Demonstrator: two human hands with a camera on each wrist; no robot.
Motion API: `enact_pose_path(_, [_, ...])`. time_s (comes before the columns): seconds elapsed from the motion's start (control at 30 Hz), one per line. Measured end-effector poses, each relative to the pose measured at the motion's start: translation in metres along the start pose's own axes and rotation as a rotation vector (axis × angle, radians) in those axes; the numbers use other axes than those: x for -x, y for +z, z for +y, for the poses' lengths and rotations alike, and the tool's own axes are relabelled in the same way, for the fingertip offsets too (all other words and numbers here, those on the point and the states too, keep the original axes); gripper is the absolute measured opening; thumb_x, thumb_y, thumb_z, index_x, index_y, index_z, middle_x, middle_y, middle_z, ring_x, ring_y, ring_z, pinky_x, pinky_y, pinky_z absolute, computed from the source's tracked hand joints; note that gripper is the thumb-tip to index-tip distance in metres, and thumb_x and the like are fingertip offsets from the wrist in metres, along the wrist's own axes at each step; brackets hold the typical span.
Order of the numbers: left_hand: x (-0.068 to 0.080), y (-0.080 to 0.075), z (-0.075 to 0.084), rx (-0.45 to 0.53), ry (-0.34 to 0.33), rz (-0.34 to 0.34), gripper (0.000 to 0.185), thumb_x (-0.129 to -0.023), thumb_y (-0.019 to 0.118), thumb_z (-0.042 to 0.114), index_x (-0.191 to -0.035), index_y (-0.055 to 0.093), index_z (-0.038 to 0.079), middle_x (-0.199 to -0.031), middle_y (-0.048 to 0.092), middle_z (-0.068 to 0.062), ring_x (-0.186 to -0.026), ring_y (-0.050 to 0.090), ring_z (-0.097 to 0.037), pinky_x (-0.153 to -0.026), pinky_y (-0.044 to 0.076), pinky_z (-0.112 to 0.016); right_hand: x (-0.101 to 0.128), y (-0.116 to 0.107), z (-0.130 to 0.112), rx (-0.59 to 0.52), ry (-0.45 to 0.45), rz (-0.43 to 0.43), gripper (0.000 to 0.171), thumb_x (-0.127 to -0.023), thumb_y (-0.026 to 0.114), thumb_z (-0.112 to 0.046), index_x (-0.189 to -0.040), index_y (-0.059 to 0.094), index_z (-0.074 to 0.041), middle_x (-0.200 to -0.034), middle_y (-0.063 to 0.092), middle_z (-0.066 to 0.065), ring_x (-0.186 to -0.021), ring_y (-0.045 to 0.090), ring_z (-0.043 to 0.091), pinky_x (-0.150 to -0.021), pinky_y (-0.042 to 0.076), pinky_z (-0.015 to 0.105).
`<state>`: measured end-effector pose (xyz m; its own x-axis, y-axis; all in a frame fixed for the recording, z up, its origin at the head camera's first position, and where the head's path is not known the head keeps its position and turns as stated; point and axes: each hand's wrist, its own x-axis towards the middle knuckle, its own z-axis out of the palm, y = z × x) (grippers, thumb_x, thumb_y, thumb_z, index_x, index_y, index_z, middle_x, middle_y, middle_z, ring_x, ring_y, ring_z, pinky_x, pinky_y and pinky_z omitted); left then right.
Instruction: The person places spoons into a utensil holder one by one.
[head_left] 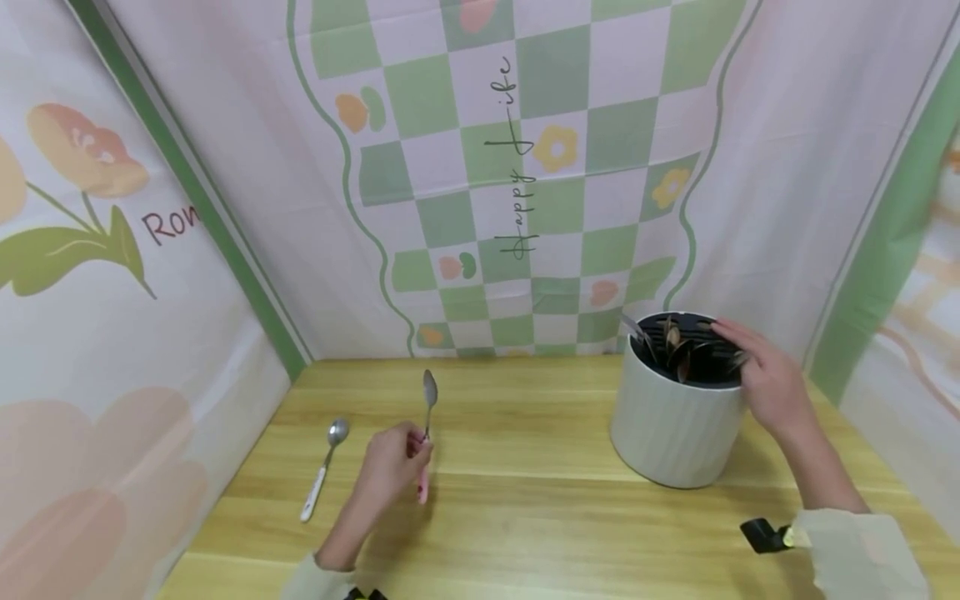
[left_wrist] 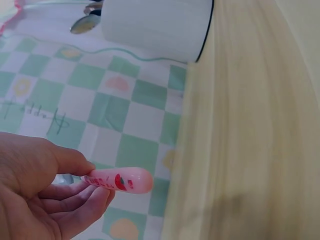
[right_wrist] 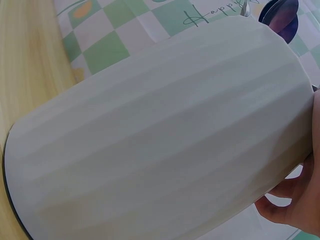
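Pinching a pink-handled spoon [head_left: 427,425] between thumb and curled fingers, our left hand [head_left: 390,468] holds it upright, bowl up, above the wooden table [head_left: 525,517]. Just to its left a white-handled spoon [head_left: 322,468] lies flat, near the table's left edge. Bare wood stretches rightward to the white ribbed holder [head_left: 675,425], well apart, where our right hand [head_left: 765,379] rests fingers over the rim, among upright spoons there.

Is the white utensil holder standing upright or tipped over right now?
Upright. The white utensil holder sits flat on the wooden table, opening upward, spoon bowls poking out; the right hand rests on its rim.
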<state>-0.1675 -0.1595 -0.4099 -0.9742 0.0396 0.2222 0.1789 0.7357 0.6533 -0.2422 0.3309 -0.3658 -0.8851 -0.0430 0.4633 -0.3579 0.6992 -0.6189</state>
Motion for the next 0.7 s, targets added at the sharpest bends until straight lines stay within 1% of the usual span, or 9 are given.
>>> enact_pose_path(0.07, [0.000,0.001,0.004,0.001,0.011,0.004,0.008,-0.091,0.067,0.005,-0.096,0.066,-0.002,-0.073,0.065,-0.003,-0.053,0.057,-0.007,-0.042,0.047,-0.018,0.000,0.000,0.000,-0.003,-0.002,0.000,0.057,-0.098,0.018,-0.002,-0.148,0.044,-0.002,-0.157,0.035,0.023,-0.147,0.025,0.049,-0.121,0.017,0.063])
enact_pose_path(0.1, [-0.001,0.001,0.006,0.001,0.019,0.006,0.008,-0.091,0.067,0.005,-0.095,0.066,-0.001,-0.074,0.065,-0.002,-0.055,0.057,-0.007,-0.043,0.047,-0.017,0.000,0.000,0.000,-0.004,-0.003,0.001,0.057,-0.098,0.017,-0.002,-0.148,0.044,-0.002,-0.157,0.036,0.023,-0.147,0.025,0.049,-0.123,0.016,0.060])
enact_pose_path(0.2, [-0.002,0.003,0.012,0.001,0.048,0.009,0.007,-0.090,0.068,0.005,-0.094,0.067,0.000,-0.075,0.066,-0.003,-0.059,0.059,-0.007,-0.048,0.049,-0.015,0.001,0.000,0.000,0.000,-0.005,0.011,0.057,-0.098,0.017,-0.003,-0.147,0.046,-0.003,-0.157,0.037,0.021,-0.148,0.026,0.046,-0.127,0.014,0.043])
enact_pose_path(0.3, [-0.004,0.007,0.018,-0.011,0.078,0.015,0.007,-0.089,0.069,0.006,-0.094,0.067,0.001,-0.078,0.067,-0.003,-0.066,0.060,-0.007,-0.055,0.052,-0.013,0.001,0.000,0.001,0.000,-0.017,0.022,0.057,-0.098,0.018,-0.002,-0.147,0.047,-0.003,-0.157,0.038,0.020,-0.148,0.026,0.044,-0.125,0.012,0.027])
enact_pose_path(0.4, [-0.005,0.011,0.023,-0.016,0.096,0.013,0.008,-0.089,0.070,0.007,-0.095,0.068,0.002,-0.079,0.068,-0.002,-0.068,0.061,-0.008,-0.058,0.052,-0.014,0.001,0.000,0.001,-0.003,-0.024,0.025,0.057,-0.098,0.017,-0.002,-0.146,0.047,-0.003,-0.156,0.038,0.021,-0.148,0.026,0.045,-0.124,0.011,0.022])
enact_pose_path(0.5, [-0.008,0.015,0.029,-0.006,0.120,-0.002,0.009,-0.089,0.070,0.007,-0.096,0.068,0.002,-0.081,0.068,-0.003,-0.070,0.062,-0.008,-0.061,0.053,-0.015,0.001,0.000,0.001,-0.004,-0.024,0.023,0.057,-0.098,0.017,-0.002,-0.146,0.047,-0.003,-0.156,0.037,0.021,-0.148,0.026,0.045,-0.125,0.011,0.025])
enact_pose_path(0.57, [-0.010,0.017,0.034,0.010,0.129,-0.017,0.010,-0.089,0.070,0.008,-0.096,0.069,0.002,-0.081,0.069,-0.002,-0.072,0.062,-0.008,-0.062,0.053,-0.015,0.001,0.000,0.001,-0.007,-0.019,0.018,0.057,-0.098,0.017,-0.002,-0.147,0.046,-0.003,-0.157,0.037,0.021,-0.149,0.025,0.044,-0.127,0.012,0.034])
enact_pose_path(0.67, [-0.013,0.020,0.042,0.035,0.152,-0.035,0.010,-0.089,0.070,0.008,-0.097,0.069,0.002,-0.083,0.069,-0.003,-0.073,0.063,-0.009,-0.063,0.053,-0.015,0.000,0.000,0.001,-0.012,-0.011,0.012,0.057,-0.098,0.017,-0.002,-0.148,0.045,-0.003,-0.157,0.036,0.021,-0.149,0.024,0.044,-0.127,0.013,0.048])
enact_pose_path(0.7, [-0.014,0.021,0.044,0.042,0.159,-0.041,0.011,-0.089,0.069,0.008,-0.098,0.069,0.002,-0.083,0.070,-0.003,-0.074,0.063,-0.009,-0.063,0.053,-0.015,0.000,0.000,0.001,-0.012,-0.011,0.012,0.057,-0.098,0.017,-0.002,-0.148,0.045,-0.003,-0.157,0.036,0.021,-0.149,0.024,0.044,-0.127,0.013,0.050])
